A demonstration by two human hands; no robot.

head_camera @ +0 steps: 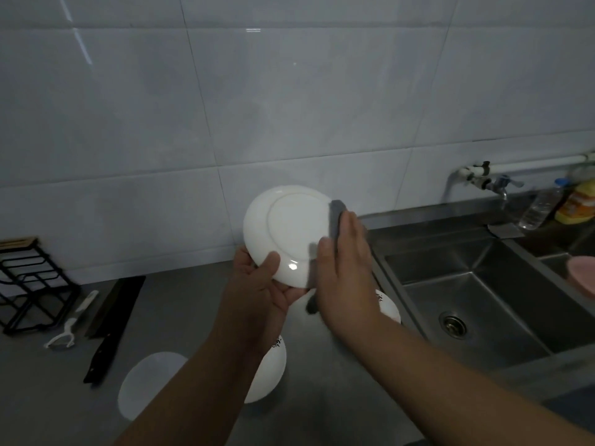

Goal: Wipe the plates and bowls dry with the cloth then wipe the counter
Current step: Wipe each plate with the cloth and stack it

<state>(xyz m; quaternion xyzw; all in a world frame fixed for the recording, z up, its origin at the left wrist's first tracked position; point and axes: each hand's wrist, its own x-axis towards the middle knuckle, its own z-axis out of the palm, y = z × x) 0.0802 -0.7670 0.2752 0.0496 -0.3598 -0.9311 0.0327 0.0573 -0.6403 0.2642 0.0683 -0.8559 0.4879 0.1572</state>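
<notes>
Left hand (260,284) gripping plate (286,233), right hand (344,268) pressing cloth (336,220)

Glossy plate (289,230), brushed-metal sink (483,284)

Black rack (30,281), knife (111,329), peeler (69,326); sink (476,304) with tap (495,185).

We look from head height, forward and down, close over the counter (180,304), facing the tiled wall (289,107).
</notes>
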